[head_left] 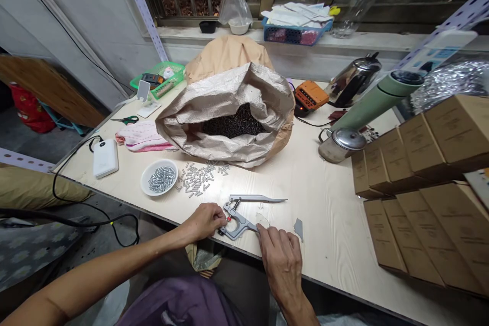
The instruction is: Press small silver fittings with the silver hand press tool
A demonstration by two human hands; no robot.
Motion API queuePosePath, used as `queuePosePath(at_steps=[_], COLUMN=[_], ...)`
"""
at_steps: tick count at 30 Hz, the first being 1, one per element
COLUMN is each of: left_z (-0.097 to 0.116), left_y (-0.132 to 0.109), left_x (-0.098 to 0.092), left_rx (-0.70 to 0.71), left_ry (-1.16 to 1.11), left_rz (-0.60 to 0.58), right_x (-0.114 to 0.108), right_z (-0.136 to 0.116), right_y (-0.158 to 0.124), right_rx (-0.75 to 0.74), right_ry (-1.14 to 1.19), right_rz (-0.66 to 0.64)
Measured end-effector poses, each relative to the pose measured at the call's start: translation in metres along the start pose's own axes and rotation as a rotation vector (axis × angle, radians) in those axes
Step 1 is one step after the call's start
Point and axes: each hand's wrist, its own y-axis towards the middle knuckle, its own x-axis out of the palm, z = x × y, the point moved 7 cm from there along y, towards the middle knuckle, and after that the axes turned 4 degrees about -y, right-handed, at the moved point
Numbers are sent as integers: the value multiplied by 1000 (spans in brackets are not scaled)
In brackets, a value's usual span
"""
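Observation:
Grey metal pliers lie on the light wooden table near its front edge, handles spread and pointing right. My left hand is closed at the pliers' jaw, fingers pinched on something small that I cannot make out. My right hand rests on the table with its fingertips touching the lower handle, fingers curled. A small grey scrap lies just right of the right hand. A white bowl of small silver metal parts and a loose scatter of the same parts sit behind the left hand.
A large open sack of dark parts fills the table's middle. Stacked cardboard boxes stand on the right, with a metal pot, green flask and kettle behind. A white power bank, scissors and pink cloth lie left.

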Motion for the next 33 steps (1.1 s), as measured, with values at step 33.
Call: queuePosePath(at_steps=[33], left_z=[-4], left_y=[-2], left_x=[1], left_rx=[-106], left_ry=[212], left_rz=[-48], right_x=[32], right_z=[38], right_y=[38], right_rx=[-134], right_ry=[119], right_rz=[-440])
